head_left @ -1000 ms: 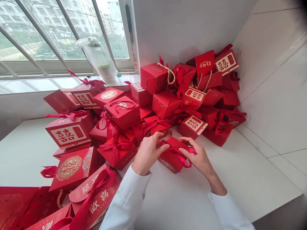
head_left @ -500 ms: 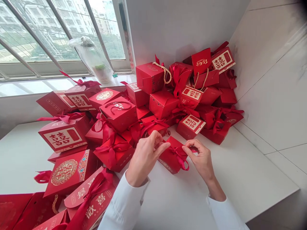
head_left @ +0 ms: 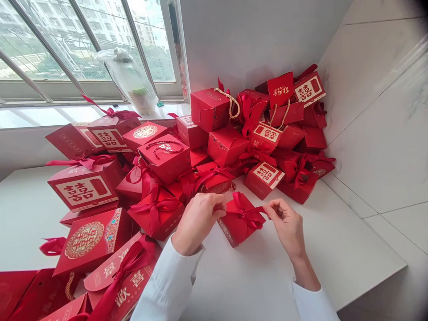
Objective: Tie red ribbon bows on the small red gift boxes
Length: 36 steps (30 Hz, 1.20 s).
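A small red gift box (head_left: 230, 234) stands on the white table, with a satin ribbon (head_left: 246, 215) tied in a bow across its top. At the box's left edge, my left hand (head_left: 199, 222) is closed in a pinch on the ribbon's left end, which its fingers partly cover. The ribbon's right end stretches out to my right hand (head_left: 288, 228), pinched between thumb and forefinger. Just behind the box lies another red box with a white double-happiness label (head_left: 266, 173).
Red gift boxes (head_left: 227, 145) are heaped along the wall behind and to the left, many with ribbons or rope handles. A plastic-wrapped cup (head_left: 142, 96) stands on the windowsill (head_left: 174, 109). The white table (head_left: 334, 249) ends in an edge at the right.
My hands have moved apart, drawing the ribbon out sideways so the bow lies flatter on the box. The right hand has shifted right and slightly down. The view has shifted a little.
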### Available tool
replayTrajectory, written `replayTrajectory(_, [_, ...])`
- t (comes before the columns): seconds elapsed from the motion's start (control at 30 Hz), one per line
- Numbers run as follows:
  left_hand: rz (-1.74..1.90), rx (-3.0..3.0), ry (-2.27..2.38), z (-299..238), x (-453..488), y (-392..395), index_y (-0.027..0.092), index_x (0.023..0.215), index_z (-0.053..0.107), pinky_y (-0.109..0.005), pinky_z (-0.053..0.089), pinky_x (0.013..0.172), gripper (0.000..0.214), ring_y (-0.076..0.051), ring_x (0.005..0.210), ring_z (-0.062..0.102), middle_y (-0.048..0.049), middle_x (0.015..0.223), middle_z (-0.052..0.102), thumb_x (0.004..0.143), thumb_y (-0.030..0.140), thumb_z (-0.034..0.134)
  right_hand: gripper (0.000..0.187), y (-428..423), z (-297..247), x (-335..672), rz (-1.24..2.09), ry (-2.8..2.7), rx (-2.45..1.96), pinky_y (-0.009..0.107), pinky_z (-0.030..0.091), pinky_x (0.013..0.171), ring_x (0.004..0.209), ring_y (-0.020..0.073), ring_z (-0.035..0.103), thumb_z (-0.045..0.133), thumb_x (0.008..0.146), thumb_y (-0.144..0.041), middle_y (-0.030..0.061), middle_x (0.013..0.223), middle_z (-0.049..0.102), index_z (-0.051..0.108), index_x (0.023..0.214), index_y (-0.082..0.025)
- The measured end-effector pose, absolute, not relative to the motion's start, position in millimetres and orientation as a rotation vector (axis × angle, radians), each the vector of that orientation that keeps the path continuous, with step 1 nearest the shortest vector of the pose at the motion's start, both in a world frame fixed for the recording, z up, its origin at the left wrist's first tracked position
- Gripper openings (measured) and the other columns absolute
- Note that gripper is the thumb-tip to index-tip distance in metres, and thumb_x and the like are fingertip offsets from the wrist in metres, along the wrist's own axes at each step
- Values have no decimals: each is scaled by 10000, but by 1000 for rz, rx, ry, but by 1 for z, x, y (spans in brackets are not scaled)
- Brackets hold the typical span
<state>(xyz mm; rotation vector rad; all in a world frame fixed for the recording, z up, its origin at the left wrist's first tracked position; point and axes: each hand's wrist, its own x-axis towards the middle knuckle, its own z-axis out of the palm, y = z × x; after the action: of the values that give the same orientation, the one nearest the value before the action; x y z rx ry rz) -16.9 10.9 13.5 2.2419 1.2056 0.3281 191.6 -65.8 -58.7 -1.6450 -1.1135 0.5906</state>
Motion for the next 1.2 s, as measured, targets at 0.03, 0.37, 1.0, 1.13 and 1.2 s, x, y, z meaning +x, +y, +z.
replayTrajectory(0.03, [301, 2247, 1233, 16, -20, 10, 187, 634, 522, -234, 328, 585, 184, -119, 607, 475, 17, 656, 585, 766, 62, 496, 245, -67, -59, 195, 572, -1095, -1660, 214, 395, 580, 602, 109, 469, 598, 832, -427, -48, 649, 511, 527, 729, -217])
replayTrajectory(0.37, [437, 2157, 1985, 51, -60, -5, 217, 749, 521, -256, 337, 601, 127, -165, 660, 523, -3, 758, 598, 855, 218, 451, 281, -79, -66, 235, 276, -932, -1770, 253, 407, 593, 613, 139, 514, 634, 780, -468, -11, 660, 556, 567, 752, -197])
replayTrajectory(1.0, [1076, 1779, 1779, 73, -76, -17, 230, 836, 555, -213, 378, 585, 124, -115, 616, 523, 51, 733, 606, 831, 342, 500, 294, -111, -5, 265, 544, -587, -1255, 180, 475, 522, 557, 69, 524, 831, 598, -280, -32, 693, 552, 630, 799, -205])
replayTrajectory(1.13, [1270, 1793, 1718, 72, -75, -18, 229, 839, 566, -211, 411, 603, 125, -119, 650, 550, 44, 742, 605, 807, 343, 526, 286, -93, 15, 272, 469, -657, -1291, 197, 462, 501, 557, 80, 513, 831, 586, -275, -24, 681, 555, 639, 783, -197])
replayTrajectory(1.2, [1267, 1799, 1754, 73, -75, -22, 234, 846, 569, -210, 419, 590, 142, -124, 643, 557, 47, 721, 609, 802, 362, 529, 288, -83, 25, 275, 439, -683, -1273, 198, 449, 509, 570, 78, 504, 830, 575, -260, -26, 674, 552, 635, 777, -194])
